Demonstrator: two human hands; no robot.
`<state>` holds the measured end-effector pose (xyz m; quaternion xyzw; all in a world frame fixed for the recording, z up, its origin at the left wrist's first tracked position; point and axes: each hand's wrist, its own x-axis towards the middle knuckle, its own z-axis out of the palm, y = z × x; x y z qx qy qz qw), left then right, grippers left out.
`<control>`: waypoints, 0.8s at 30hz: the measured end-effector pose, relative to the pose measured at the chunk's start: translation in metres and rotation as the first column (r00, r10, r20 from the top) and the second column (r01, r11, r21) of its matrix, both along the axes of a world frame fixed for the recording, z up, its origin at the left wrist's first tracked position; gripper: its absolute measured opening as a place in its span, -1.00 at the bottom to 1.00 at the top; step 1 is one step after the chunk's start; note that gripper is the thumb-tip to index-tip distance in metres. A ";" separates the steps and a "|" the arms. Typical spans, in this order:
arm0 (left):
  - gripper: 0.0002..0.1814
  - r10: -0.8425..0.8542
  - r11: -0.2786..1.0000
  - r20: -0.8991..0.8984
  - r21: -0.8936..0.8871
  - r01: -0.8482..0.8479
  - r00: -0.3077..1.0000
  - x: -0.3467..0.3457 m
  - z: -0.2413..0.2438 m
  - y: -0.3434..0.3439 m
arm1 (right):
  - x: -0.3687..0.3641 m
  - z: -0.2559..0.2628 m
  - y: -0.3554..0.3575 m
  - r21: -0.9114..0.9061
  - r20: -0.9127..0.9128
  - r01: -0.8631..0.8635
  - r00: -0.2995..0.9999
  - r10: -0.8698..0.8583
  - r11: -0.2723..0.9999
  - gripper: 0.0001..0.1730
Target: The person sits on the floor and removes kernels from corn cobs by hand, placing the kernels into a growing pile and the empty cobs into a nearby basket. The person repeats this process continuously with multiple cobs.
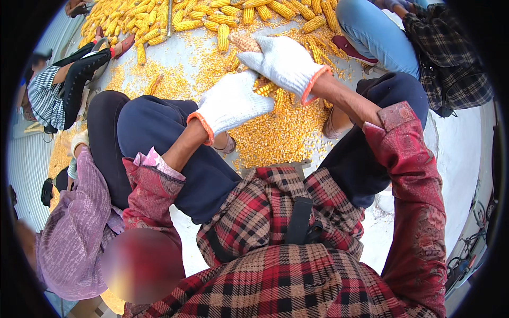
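My right hand (284, 61), in a white knit glove with an orange cuff, grips a corn cob (244, 41). The visible end of that cob is bare of kernels. Just below and to the left is my left hand (234, 101), gloved the same way, its fingertips close to the right glove. By the gap between its thumb and fingers shows a partly shelled ear of corn (264, 88); whether the glove holds it or it lies beneath is unclear. Loose yellow kernels (278, 139) cover the floor under both hands, between my feet.
A heap of corn ears (199, 16) spreads across the far side, crossed by a thin metal rod (169, 18). Close on the right sits a person in light jeans (377, 35). Another person in a purple top (75, 238) is at my left, and others sit farther left.
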<state>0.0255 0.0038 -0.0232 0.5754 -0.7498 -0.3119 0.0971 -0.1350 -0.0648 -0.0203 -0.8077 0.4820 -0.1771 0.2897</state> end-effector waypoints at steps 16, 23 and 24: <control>-0.19 0.061 0.993 0.096 -0.107 -0.050 0.994 0.003 0.020 0.003 | -0.043 -0.018 -0.032 0.213 0.314 -0.036 0.949 -0.033 0.976 -0.34; -0.27 0.037 0.998 0.057 0.040 -0.039 0.998 0.024 0.005 -0.005 | -0.043 0.002 -0.031 0.376 0.491 -0.148 0.869 -0.061 0.915 -0.48; -0.34 0.064 0.997 0.112 -0.060 -0.058 0.992 0.021 0.007 -0.001 | -0.044 0.008 -0.026 0.374 0.588 -0.140 0.801 -0.117 0.917 -0.46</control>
